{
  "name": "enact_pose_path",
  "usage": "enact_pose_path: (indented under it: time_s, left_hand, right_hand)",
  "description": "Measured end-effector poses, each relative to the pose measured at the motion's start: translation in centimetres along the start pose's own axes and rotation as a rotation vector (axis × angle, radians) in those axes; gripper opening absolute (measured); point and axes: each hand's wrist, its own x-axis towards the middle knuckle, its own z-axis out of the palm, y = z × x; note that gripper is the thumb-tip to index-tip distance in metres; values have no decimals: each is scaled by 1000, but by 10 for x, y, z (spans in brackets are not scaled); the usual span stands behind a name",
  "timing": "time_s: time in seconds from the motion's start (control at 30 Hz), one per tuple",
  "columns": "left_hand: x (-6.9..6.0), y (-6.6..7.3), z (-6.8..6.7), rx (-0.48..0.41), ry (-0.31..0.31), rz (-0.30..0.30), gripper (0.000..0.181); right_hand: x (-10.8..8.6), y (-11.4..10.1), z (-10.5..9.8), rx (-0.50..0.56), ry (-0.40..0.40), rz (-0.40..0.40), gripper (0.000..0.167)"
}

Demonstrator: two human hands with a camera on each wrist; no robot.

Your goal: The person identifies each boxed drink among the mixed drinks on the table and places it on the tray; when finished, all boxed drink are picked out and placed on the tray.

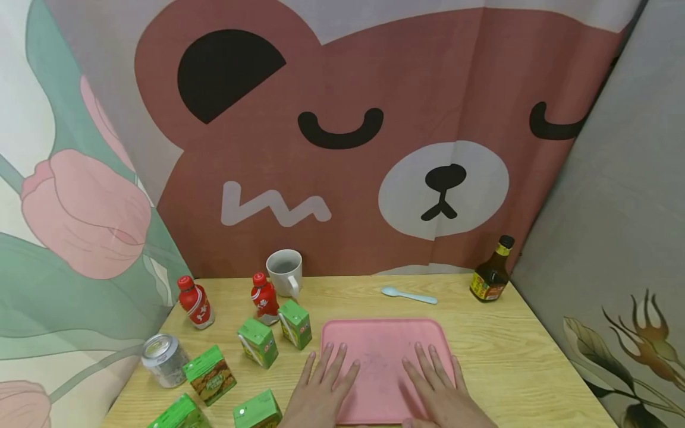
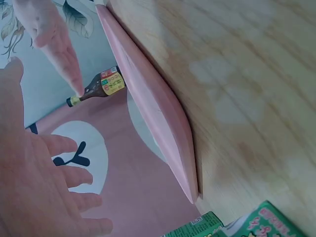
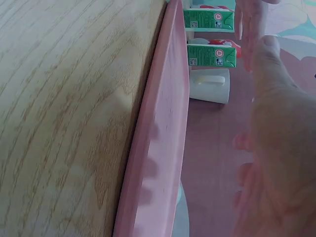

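Note:
A pink tray [image 1: 382, 342] lies on the wooden table in the head view. My left hand [image 1: 322, 389], fingers spread and straight, hovers over the tray's left side and holds nothing. Over its right side is my right hand [image 1: 443, 389], likewise spread and holding nothing. Both wrist views show a gap between the hands and the tray. Left of the tray stand green drink cartons [image 1: 296, 324] with straws on their sides. Behind it lies a light blue spoon [image 1: 409, 295].
Further left are a silver can [image 1: 165, 360], two red bottles [image 1: 195, 302] and more green cartons [image 1: 210, 375]. A white mug [image 1: 285, 272] stands at the back, by the bear-printed curtain. Near the back right corner is a dark sauce bottle [image 1: 491, 271] with a yellow label.

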Motion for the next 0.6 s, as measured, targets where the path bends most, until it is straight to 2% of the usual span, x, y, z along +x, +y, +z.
enact_pose_path:
  time_s: [0.13,0.2,0.27,0.43,0.53,0.6]
  left_hand:
    - [-1,0,-4,-17,0,-15,95]
    - [-1,0,-7,-39,-12,-39,95]
    - [-2,0,-10,-47,-7,-59,94]
    - [-9,-4,-21,-34,42,-82,90]
    - [-15,-10,-29,-69,60,-104,82]
    - [-22,-16,-35,-95,97,-116,74]
  right_hand:
    - [6,1,-11,115,0,-1,86]
    - [10,2,-19,216,18,44,78]
    - [14,6,-26,365,65,88,67]
    - [24,34,-40,809,181,259,46]
    - [27,62,-44,957,168,405,50]
    - [27,81,-45,992,142,514,56]
